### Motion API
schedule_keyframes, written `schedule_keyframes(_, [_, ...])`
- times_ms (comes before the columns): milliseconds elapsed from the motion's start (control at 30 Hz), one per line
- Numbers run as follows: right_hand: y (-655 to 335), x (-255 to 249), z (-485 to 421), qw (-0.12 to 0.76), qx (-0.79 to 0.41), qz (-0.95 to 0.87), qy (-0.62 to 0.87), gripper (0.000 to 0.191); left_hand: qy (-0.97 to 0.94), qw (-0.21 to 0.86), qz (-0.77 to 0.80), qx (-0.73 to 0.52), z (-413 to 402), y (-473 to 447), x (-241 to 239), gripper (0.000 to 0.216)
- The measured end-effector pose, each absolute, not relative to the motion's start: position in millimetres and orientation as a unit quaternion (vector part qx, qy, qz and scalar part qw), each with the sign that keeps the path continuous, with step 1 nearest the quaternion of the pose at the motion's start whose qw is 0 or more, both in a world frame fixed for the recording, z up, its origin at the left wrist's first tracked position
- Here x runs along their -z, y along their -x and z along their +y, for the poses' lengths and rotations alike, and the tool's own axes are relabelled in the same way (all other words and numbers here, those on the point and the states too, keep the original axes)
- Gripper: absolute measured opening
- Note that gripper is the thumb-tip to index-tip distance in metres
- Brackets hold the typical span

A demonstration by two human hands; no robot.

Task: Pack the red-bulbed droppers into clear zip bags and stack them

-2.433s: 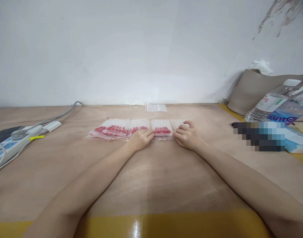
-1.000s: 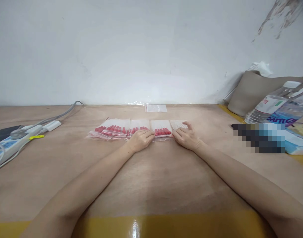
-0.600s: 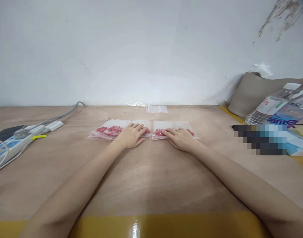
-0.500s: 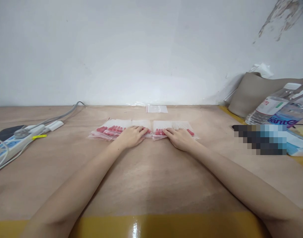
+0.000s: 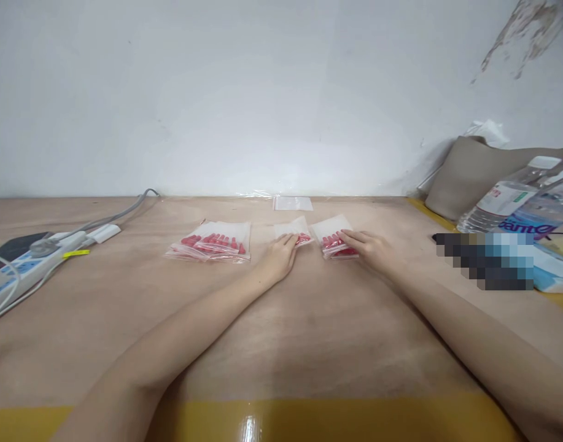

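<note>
Clear zip bags with red pieces inside lie on a tan table (image 5: 281, 331). My left hand (image 5: 277, 259) lies flat with its fingers stretched onto a small bag (image 5: 294, 229) at the middle. My right hand (image 5: 372, 250) also lies flat, its fingertips pressing on a second small bag (image 5: 333, 243) just to the right. A pile of similar bags (image 5: 212, 242) sits apart to the left, untouched.
An empty clear bag (image 5: 293, 203) lies by the white wall. A power strip (image 5: 27, 264) with grey cable sits at the left. At the right are a beige bag (image 5: 479, 172), water bottles (image 5: 516, 199) and a blurred-out object (image 5: 484, 261). A glossy yellow strip (image 5: 281, 423) edges the table front.
Both hands went from pinching at the bags to lying flat on them, then slid two small bags to the right, away from the pile now left alone.
</note>
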State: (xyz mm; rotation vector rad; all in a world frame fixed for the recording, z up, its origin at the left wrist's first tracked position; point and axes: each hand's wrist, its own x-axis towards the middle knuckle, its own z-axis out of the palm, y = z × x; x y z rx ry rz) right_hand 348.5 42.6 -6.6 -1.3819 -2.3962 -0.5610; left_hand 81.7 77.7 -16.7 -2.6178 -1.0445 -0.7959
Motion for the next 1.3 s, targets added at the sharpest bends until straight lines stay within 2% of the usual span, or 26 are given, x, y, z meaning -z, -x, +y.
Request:
schedule_keyframes(167, [-382, 16, 38, 0.164, 0.191, -0.819, 0.516, 0.048, 0.898, 0.079, -0.337, 0.27, 77, -127, 23, 0.025])
schedule_keyframes(367, [-381, -16, 23, 0.09, 0.213, -0.796, 0.559, 0.042, 0.902, 0.067, -0.33, 0.271, 70, -165, 23, 0.03])
schedule_keyframes(467, [-362, -30, 19, 0.144, 0.229, -0.791, 0.549, 0.041, 0.898, 0.084, -0.32, 0.292, 61, -162, 20, 0.043])
schedule_keyframes(600, [-318, -31, 27, 0.225, 0.201, -0.789, 0.536, 0.04, 0.904, 0.141, -0.288, 0.283, 57, -114, 3, 0.045])
schedule_keyframes(667, [-293, -29, 34, 0.209, 0.174, -0.814, 0.514, 0.042, 0.898, 0.162, -0.332, 0.239, 65, -71, -13, 0.048])
schedule_keyframes(800, [-260, -22, 45, 0.129, 0.13, -0.843, 0.505, 0.052, 0.881, 0.174, -0.424, 0.12, 89, 29, -39, 0.073])
schedule_keyframes(900, [-255, -15, 50, 0.08, 0.096, -0.838, 0.531, 0.05, 0.878, 0.185, -0.435, 0.079, 99, 81, -37, 0.066])
schedule_keyframes(1000, [-265, -8, 51, 0.07, 0.092, -0.827, 0.55, 0.048, 0.878, 0.191, -0.431, 0.081, 99, 98, -25, 0.057])
schedule_keyframes(1200, [-298, -1, 46, 0.073, 0.106, -0.806, 0.578, 0.046, 0.889, 0.203, -0.394, 0.118, 104, 72, -10, 0.04])
schedule_keyframes(1300, [-304, 0, 42, 0.107, 0.143, -0.799, 0.574, 0.047, 0.903, 0.188, -0.364, 0.127, 104, 41, -5, 0.036])
